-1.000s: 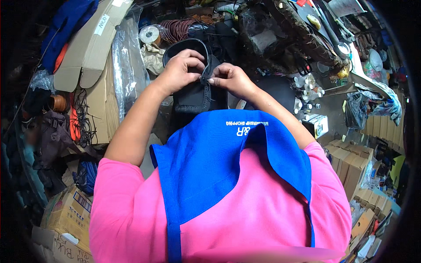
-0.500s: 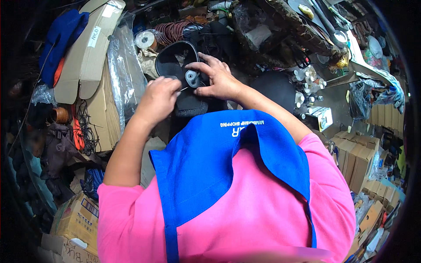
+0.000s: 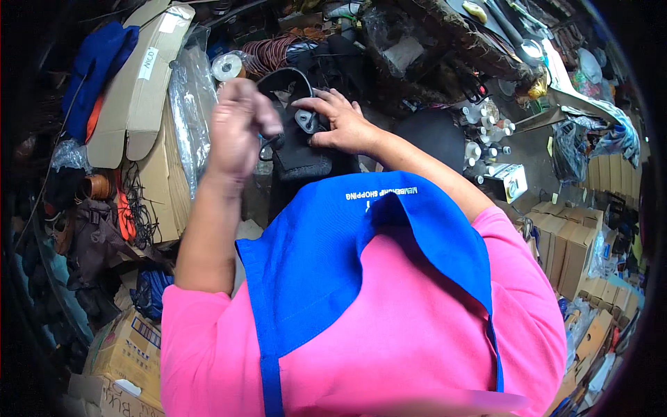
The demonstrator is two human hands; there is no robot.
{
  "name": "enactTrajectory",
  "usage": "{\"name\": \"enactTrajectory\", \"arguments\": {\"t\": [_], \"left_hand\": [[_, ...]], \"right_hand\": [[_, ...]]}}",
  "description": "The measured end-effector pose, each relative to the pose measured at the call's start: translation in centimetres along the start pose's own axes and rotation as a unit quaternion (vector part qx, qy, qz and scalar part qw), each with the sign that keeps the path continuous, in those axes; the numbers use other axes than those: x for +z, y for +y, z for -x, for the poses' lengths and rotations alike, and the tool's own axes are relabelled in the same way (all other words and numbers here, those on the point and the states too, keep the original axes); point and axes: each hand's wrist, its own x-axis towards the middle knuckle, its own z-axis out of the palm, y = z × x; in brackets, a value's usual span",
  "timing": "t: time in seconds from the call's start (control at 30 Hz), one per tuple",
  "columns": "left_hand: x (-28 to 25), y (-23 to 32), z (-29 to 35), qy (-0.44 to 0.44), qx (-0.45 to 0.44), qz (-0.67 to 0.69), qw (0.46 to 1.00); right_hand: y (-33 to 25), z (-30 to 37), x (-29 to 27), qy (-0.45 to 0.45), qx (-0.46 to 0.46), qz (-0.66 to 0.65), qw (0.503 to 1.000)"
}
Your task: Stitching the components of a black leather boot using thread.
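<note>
At the surface's left edge a flattened cardboard box (image 3: 135,90) leans over a clear plastic bag (image 3: 189,111); what it holds I cannot tell. My left hand (image 3: 236,128) is raised just left of the black pouch (image 3: 302,149), fingers curled shut, seemingly pinching a thin dark cord. My right hand (image 3: 340,125) lies on the pouch near the surface's middle, fingers spread, pressing a grey buckle (image 3: 306,119). I judge a hard tug could drag the pouch from under my palm. Small white bottles (image 3: 479,149) crowd the right side.
</note>
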Motion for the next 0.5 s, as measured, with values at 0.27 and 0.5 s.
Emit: {"name": "enactTrajectory", "arguments": {"t": [0.27,0.5], "left_hand": [[-2.6,7.9,0.1,0.28,0.101,-0.549,0.781],[-0.8,-4.1,0.6,0.072,-0.022,-0.632,0.771]], "right_hand": [[-0.4,0.6,-0.1,0.026,0.015,0.006,1.0],[0.8,1.4,0.4,0.11,0.019,-0.108,0.988]]}}
